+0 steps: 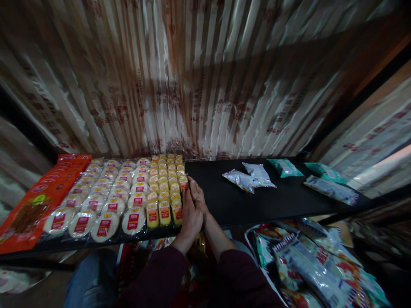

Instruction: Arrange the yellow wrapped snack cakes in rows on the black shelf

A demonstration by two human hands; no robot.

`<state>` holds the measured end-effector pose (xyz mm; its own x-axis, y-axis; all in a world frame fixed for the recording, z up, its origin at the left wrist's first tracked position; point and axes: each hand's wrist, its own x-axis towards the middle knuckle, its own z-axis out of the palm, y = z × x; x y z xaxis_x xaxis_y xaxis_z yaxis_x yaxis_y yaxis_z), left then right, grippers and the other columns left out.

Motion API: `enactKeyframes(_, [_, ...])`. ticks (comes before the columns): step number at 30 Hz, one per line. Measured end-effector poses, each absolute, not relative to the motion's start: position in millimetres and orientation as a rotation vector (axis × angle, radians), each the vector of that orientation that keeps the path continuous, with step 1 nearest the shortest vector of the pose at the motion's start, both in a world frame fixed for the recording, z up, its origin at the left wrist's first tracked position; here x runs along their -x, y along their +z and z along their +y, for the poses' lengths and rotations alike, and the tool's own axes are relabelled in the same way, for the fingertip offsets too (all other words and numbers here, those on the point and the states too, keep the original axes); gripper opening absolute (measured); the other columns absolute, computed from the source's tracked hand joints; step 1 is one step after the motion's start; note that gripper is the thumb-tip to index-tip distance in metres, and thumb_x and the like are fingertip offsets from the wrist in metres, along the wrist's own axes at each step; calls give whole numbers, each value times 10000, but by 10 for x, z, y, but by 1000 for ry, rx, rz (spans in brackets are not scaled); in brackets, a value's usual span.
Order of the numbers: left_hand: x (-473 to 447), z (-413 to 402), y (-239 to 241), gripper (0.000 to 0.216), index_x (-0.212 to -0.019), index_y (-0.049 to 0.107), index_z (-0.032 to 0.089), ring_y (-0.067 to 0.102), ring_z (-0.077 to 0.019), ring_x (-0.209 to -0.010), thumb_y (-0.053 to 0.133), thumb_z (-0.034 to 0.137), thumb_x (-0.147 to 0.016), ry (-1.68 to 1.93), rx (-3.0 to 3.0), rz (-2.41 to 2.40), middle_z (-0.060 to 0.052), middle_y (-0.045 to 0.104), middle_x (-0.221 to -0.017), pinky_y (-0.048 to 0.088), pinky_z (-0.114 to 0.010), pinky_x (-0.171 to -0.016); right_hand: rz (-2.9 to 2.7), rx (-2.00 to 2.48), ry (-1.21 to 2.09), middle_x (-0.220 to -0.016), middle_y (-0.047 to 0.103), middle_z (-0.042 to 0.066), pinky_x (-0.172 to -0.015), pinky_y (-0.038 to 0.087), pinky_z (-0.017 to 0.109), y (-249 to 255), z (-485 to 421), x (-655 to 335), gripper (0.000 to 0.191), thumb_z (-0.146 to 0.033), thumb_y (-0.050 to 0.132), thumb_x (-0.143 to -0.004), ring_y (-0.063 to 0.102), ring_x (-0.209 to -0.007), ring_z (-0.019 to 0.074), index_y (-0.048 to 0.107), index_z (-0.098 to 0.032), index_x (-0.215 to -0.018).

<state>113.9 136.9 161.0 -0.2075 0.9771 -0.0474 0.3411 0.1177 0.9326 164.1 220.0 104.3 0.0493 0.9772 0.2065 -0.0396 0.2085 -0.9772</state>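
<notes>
Rows of wrapped yellow snack packs (164,212) with red labels stand on a black shelf (221,205). Against the right side of these packs, my left hand (192,216) lies with its fingers stretched forward. My right hand (199,199) presses flat against the left one, its fingertips reaching a little farther. Beside those fingertips, one small yellow pack (183,183) with a red label sits slightly tilted at the end of its row. Whether any finger grips it is hidden.
Wrapped round white crackers (107,224) fill rows to the left, then orange bags (40,196). Silver-white bags (261,174) and green bags (285,167) lie on the right of the shelf. Below stands a container of mixed snack bags (316,265). Striped wrapping (205,85) backs the shelf.
</notes>
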Motion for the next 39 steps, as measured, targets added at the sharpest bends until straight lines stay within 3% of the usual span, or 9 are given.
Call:
enactKeyframes(4, [-1167,1311,1612,600,-1413,349,20,214,-220,-1439,387,222,-850,1084,-1329,1637,-167,289,-1533,139,-316,-1188,-1223,1074,1072,-1233,653,65,-1071,402,398,1027,2111,-1706,625,-669,503,-807,545,-1215,253,629,-219,-1223])
enactKeyframes(10, [-1223,1208,1561,546,-1378,425,100,219,-206,-1437,385,204,-843,1091,-1376,1611,-117,362,-1507,152,-340,-1188,-1242,1128,1024,-1297,612,66,-1108,357,398,1016,1944,-1822,643,-685,508,-790,516,-1252,251,638,-216,-1209])
enactKeyframes(26, [-1208,1268,1642,537,-1327,483,79,220,-238,-1437,405,310,-848,1046,-1311,1613,-160,239,-1553,154,-342,-1173,-1353,1111,1103,-1201,671,89,-1052,408,429,1232,2042,-1784,715,-759,362,-805,571,-1181,275,697,-216,-1126])
enactKeyframes(39, [-1180,1382,1603,431,-1194,579,141,317,-253,-1393,460,301,-812,1153,-1310,1529,-130,442,-1450,247,-363,-1142,-1426,1136,1088,-1250,646,74,-1093,356,430,1311,2130,-1785,734,-766,321,-811,553,-1208,258,676,-230,-1166])
